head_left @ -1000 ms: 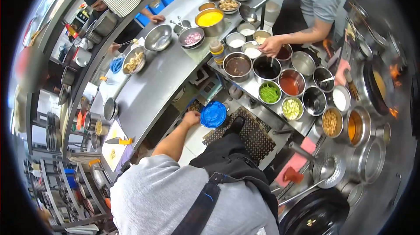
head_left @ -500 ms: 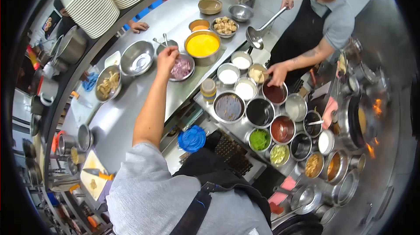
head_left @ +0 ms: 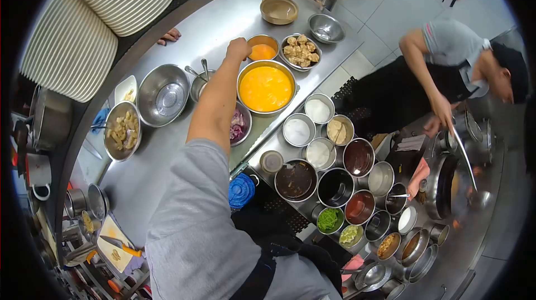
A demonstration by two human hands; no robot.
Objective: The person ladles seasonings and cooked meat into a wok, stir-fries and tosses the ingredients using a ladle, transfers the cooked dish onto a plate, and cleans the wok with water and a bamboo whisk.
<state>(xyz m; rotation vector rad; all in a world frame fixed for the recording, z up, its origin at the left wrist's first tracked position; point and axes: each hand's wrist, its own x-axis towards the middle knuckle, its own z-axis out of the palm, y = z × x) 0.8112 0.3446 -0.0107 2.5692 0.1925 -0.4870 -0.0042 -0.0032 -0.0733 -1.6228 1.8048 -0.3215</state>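
My left hand [head_left: 239, 49] reaches over the steel table beside the rim of a small bowl of orange liquid [head_left: 262, 52]. Its fingers look closed, and whatever they hold is hidden. Just nearer stands a larger pot of yellow liquid [head_left: 267, 87]. Partly covered by my forearm is a bowl of chopped purple onion [head_left: 238, 126]. Behind the arm, spoon handles [head_left: 205, 69] stick out of a small steel bowl [head_left: 196, 87]. A bowl of golden-brown fried pieces [head_left: 300, 52] lies to the right of the orange bowl. My right hand is out of view.
Several pots of sauces and powders, such as a red sauce pot [head_left: 359, 207], fill the counter at right. A co-worker [head_left: 446, 60] bends over a wok [head_left: 444, 188] with a ladle [head_left: 464, 157]. At left are stacked plates [head_left: 70, 43], a large steel bowl [head_left: 163, 94] and a knife [head_left: 120, 246].
My left hand has moved from above the onion bowl to the orange bowl farther away. The co-worker has leaned toward the wok, carrying the ladle over there.
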